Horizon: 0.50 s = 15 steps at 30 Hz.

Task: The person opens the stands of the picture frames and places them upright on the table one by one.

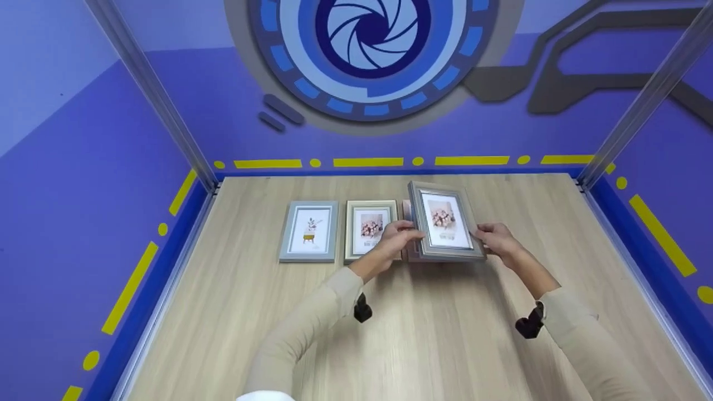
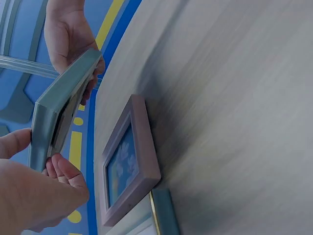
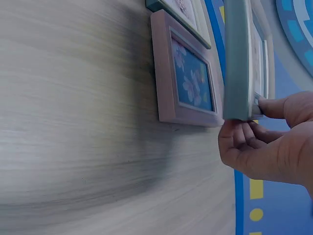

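Both hands hold up a silver-grey picture frame (image 1: 415, 214) with a flower-bouquet print, tilted above the table. My left hand (image 1: 394, 239) pinches its left edge between thumb and fingers; my right hand (image 1: 499, 240) grips the lower right side the same way. Beneath it lies a pink picture frame (image 3: 164, 73) with a blue blossom picture, mostly covered in the head view but plain in both wrist views. To its left a pale gold picture frame (image 1: 350, 234) with a bouquet print lies flat, partly behind my left hand. A light blue picture frame (image 1: 285, 234) with a potted-plant print lies farthest left.
The wood-grain table (image 1: 423, 334) has a blue patterned wall (image 1: 189, 106) along its back and sides. Metal posts (image 1: 161, 106) rise at the back corners. A small black device (image 1: 362, 308) hangs by the left wrist, another black device (image 1: 529, 323) by the right.
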Tool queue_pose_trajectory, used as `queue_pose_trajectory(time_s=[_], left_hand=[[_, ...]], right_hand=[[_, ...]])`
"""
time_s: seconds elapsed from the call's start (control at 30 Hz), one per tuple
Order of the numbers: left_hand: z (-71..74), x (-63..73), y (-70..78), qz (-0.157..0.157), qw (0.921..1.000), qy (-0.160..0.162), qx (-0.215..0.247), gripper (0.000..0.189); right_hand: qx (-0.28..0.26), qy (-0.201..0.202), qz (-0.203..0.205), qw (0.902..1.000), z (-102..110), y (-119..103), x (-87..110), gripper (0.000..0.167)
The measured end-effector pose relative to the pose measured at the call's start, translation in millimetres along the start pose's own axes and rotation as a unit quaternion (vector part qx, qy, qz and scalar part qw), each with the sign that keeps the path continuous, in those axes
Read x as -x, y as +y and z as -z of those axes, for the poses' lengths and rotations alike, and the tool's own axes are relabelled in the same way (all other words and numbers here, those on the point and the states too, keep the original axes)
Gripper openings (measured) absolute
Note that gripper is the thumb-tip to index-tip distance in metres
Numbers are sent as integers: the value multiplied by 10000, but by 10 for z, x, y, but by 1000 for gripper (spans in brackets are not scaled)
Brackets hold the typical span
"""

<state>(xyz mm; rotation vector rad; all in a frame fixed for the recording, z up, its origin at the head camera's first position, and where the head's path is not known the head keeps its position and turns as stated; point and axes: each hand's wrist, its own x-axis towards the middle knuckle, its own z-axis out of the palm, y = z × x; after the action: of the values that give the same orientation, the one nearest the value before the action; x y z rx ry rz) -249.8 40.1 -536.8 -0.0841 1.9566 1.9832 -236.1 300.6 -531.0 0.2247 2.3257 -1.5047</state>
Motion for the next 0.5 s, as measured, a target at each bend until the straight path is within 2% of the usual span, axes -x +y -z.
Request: queue_pose_trajectory(time_s=[0.17,0.33,0.5], left_hand=[[102,92,74,-384,9991,-83,145,38],[54,194,159,-1017,9947,-67,-132,35],[-62,309,216,-1692,9816,-594,-653,41]], right_hand=[[-102,-471,75,9988,-116,-24,11,61],[-465,-721,163,9962,-223,-26,8,54],[-1062,-1042,206,9887,-313,28,11,46]])
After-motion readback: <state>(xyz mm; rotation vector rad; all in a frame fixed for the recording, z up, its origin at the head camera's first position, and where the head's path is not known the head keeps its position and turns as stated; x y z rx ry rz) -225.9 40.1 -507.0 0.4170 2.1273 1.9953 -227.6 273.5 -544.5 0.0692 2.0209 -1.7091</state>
